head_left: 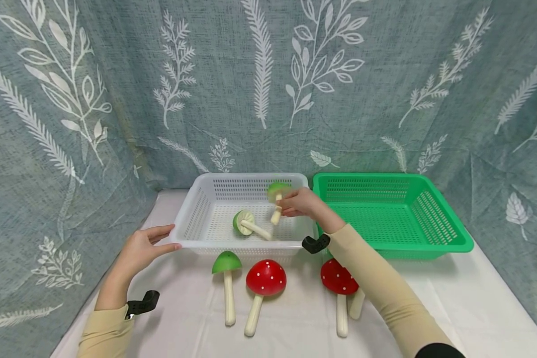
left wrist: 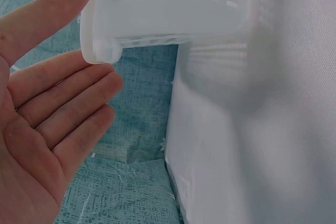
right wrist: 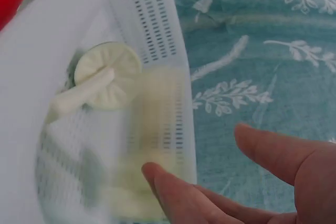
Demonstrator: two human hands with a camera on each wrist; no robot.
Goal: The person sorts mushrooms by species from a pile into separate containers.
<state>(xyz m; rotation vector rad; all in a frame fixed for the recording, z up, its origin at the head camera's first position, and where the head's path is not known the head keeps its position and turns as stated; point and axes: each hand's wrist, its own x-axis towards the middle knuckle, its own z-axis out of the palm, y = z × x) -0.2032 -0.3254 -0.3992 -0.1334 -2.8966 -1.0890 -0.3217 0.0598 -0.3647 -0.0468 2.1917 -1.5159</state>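
Note:
My right hand (head_left: pixel 302 203) reaches over the white basket (head_left: pixel 243 244), beside a toy mushroom with a green cap (head_left: pixel 277 190) that looks blurred. In the right wrist view, thumb and fingers stand apart, and the blurred mushroom (right wrist: pixel 144 182) is beyond the fingertips. Another green-capped mushroom (head_left: pixel 243 223) lies on its side in the basket, its pale underside showing. At the basket's left end, my left hand (head_left: pixel 140 251) has thumb and fingers extended. The left wrist view puts its thumb tip at the basket's rim (left wrist: pixel 90 30), with the other fingers straight behind it.
Right of the white basket stands a green basket (head_left: pixel 411 247). In front on the white cloth lie a green mushroom (head_left: pixel 228 293), a red spotted mushroom (head_left: pixel 266 278) and another red one (head_left: pixel 340 278). Beside that, a pale stem (head_left: pixel 356 304) is partly covered by the right sleeve.

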